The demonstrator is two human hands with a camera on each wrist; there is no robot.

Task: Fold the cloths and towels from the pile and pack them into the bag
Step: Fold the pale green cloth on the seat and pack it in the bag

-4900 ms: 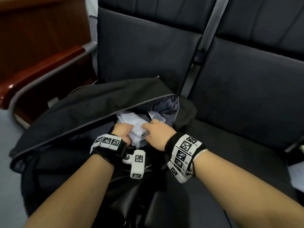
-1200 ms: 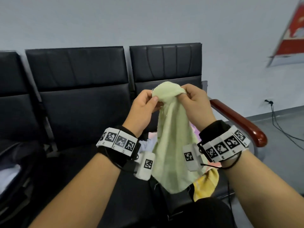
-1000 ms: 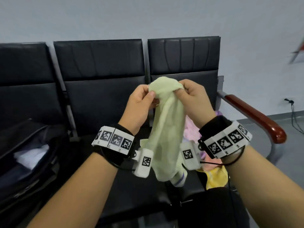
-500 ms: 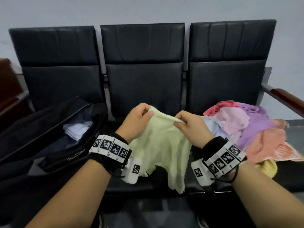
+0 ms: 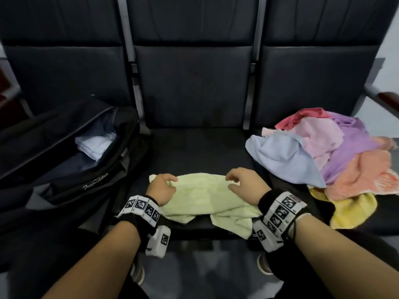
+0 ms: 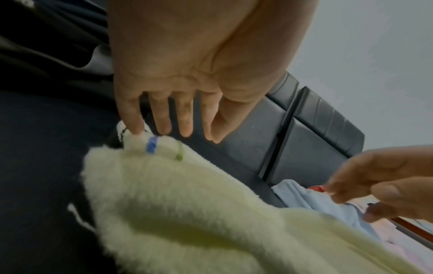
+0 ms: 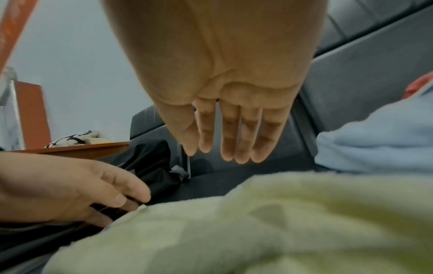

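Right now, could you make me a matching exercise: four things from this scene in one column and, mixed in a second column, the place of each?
Things
1. pale green towel
2. black bag
3. pile of cloths
4. white folded cloth

Places
A. on the right seat
B. inside the open bag
C. spread on the middle seat, under both hands
D. on the left seat

Pairs: 1-C, 2-D, 3-A, 4-B
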